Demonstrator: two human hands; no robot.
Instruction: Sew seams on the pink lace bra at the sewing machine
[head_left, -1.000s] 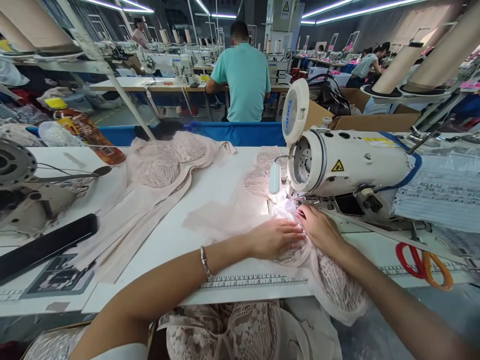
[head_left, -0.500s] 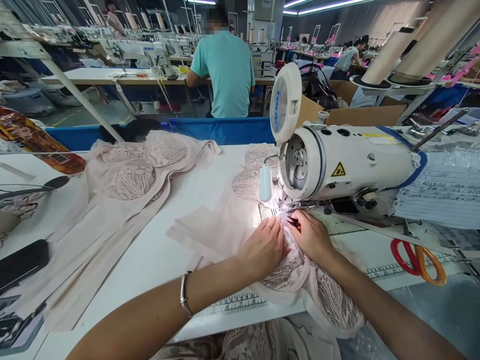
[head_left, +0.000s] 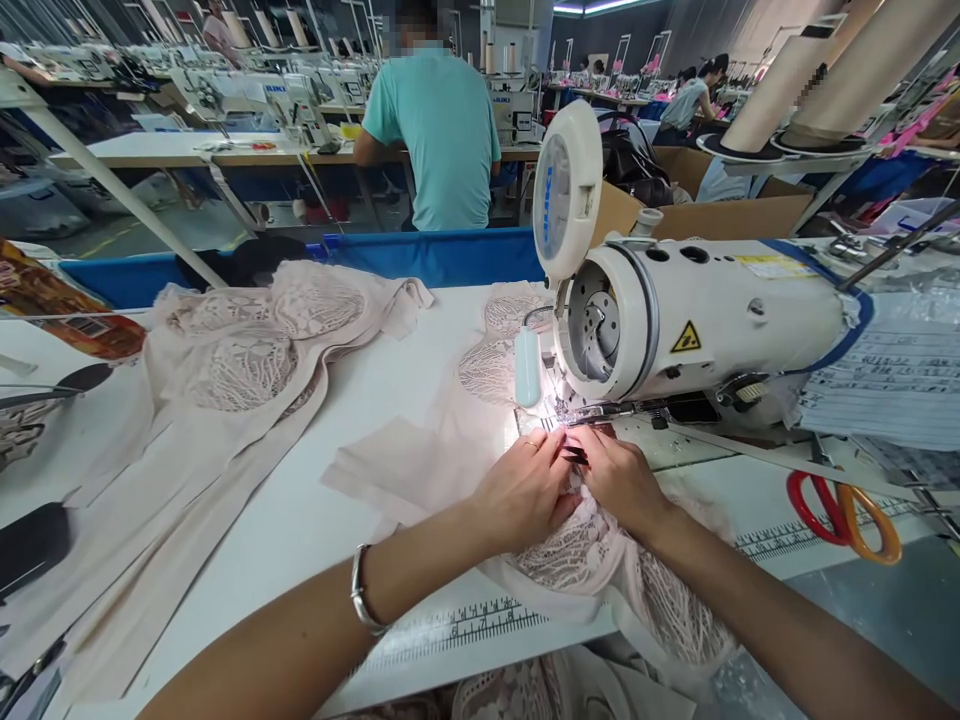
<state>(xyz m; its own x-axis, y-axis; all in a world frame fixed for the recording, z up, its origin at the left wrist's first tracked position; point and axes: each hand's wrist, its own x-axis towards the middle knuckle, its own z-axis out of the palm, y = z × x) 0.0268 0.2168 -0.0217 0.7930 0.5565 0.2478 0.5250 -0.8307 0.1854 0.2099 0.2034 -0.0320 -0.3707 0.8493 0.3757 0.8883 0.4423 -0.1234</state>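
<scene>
Pale pink lace is lying bunched under my hands: a lace bra (head_left: 559, 560) is resting at the tabletop's (head_left: 382, 390) front edge, one cup hanging over it. My left hand (head_left: 523, 490) is pinching the fabric, its fingertips just short of the lit stitching area of a white sewing machine (head_left: 705, 310). My right hand (head_left: 619, 480) is meeting it there, fingers grasping a small dark pointed tool (head_left: 576, 456); I cannot tell whether they are gripping the lace too. A slim lamp (head_left: 527, 367) is hanging just behind my fingertips. Sheer mesh (head_left: 420, 465) is spreading to my left, and more lace cups (head_left: 487, 370) are lying toward the far edge; I cannot tell whether they are joined to this bra. A second bra (head_left: 247, 365) is sprawling from the far edge down the left side, its long bands trailing frontward. Red-and-orange-handled scissors (head_left: 841, 520) are lying by the front edge, to my right. Beyond the far edge, a person in a teal shirt (head_left: 435, 135) is sitting with back turned.
</scene>
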